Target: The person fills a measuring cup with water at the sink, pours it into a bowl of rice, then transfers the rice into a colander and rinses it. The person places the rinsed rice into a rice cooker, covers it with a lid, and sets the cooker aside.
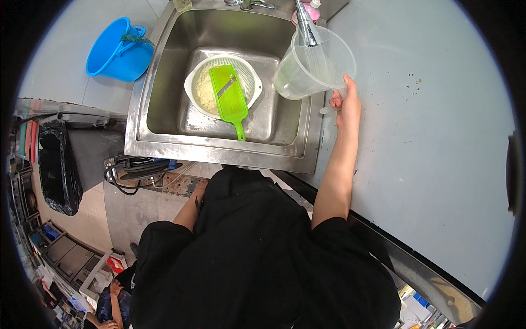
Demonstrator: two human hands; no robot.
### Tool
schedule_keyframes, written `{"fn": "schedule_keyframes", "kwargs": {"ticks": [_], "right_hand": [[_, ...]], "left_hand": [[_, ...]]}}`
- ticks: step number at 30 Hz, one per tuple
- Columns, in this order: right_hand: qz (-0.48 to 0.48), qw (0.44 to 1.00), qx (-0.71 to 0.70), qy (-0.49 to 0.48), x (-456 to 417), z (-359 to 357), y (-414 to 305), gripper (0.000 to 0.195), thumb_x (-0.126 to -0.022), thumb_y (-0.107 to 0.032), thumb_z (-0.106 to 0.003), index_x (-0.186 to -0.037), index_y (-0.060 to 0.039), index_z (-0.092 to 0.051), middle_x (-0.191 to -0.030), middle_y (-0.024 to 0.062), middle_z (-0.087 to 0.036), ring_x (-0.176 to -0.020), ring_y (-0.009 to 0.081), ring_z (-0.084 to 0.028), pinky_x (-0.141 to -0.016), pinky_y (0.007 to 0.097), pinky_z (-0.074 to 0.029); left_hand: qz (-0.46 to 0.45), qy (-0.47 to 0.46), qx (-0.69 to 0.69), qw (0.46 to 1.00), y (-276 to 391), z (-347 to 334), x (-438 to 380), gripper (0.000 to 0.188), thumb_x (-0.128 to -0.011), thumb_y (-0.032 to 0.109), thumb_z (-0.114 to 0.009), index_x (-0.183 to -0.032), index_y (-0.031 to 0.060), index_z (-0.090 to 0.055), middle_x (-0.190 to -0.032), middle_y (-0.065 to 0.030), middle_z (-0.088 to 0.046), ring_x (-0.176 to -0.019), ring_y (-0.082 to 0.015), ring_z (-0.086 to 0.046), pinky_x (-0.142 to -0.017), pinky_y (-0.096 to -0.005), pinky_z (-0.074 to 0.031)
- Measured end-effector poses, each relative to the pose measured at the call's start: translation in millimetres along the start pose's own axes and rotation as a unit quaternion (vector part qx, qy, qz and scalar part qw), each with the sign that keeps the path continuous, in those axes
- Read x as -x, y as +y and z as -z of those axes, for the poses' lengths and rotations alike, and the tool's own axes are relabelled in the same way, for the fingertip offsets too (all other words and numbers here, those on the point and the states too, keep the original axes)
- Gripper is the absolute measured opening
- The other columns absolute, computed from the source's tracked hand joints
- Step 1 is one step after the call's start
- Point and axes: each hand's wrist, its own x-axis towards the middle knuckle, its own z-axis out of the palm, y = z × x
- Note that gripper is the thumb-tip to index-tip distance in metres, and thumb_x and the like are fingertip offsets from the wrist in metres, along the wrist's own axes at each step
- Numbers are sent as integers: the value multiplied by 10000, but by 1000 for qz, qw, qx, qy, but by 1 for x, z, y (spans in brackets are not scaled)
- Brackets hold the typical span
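Observation:
My right hand (346,96) grips the handle of a large translucent plastic jug (287,78), tilted over the right rim of a steel sink (222,151). Water runs into the jug from a chrome spray faucet head (307,31) at its mouth. In the basin sits a white plastic colander (197,105) with pale shredded food (206,92) inside. A green mandoline slicer (230,100) with a slanted metal blade lies across the colander, its handle past the rim. My left hand (202,186) is low beside my black clothing, mostly hidden, so its fingers cannot be made out.
A blue bucket (133,61) stands left of the sink with a green scouring pad (137,39) on its rim. A pink bottle (311,12) is behind the jug. Dark specks dot the pale counter (427,144). A lined bin (59,164) and coiled hose (144,166) are lower left; another person's hand (116,287) shows behind.

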Motion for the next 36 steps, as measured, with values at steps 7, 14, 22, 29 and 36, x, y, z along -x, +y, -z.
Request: {"fn": "schedule_keyframes", "kwargs": {"ticks": [7,14,22,29,36], "right_hand": [[-6,1000,-1,-3,-1,1,0,413,-872,-429,-632,-986,-34,-591,-579,3,-462,-486,92,-369,-533,272,-388],[-13,1000,0,9,-2,2,1,417,-862,-426,-645,-978,-29,-592,-594,11,-484,-484,92,-375,-523,272,-386],[-16,1000,1,6,-4,3,3,395,-868,-428,-638,-939,-41,-600,-594,9,-487,-481,91,-376,-525,271,-387],[-4,1000,1,2,0,0,0,400,-872,-424,-632,-944,-32,-604,-594,8,-482,-488,89,-376,-527,276,-385],[-2,1000,-5,5,-1,1,1,404,-869,-422,-634,-929,-24,-601,-592,8,-480,-490,92,-374,-520,275,-382]], "left_hand": [[-38,-18,33,999,-29,-16,-22,597,-863,483,-532,-1262,41,-581,-1286,-247,-573,-1221,-390,-540,-998,-466,-460],[-37,50,80,995,-4,-3,9,384,-939,308,-560,-1211,43,-619,-1180,-146,-663,-1057,-271,-630,-885,-371,-493],[-16,28,47,998,4,6,15,357,-938,299,-560,-1191,58,-627,-1197,-148,-653,-1063,-291,-631,-894,-383,-498],[-9,34,62,997,-13,-16,-11,353,-946,284,-554,-1213,61,-614,-1222,-146,-640,-1087,-284,-616,-922,-363,-483],[-19,6,102,995,-27,-18,-22,567,-889,469,-508,-1268,54,-582,-1292,-253,-566,-1228,-395,-534,-1014,-474,-451]]}}
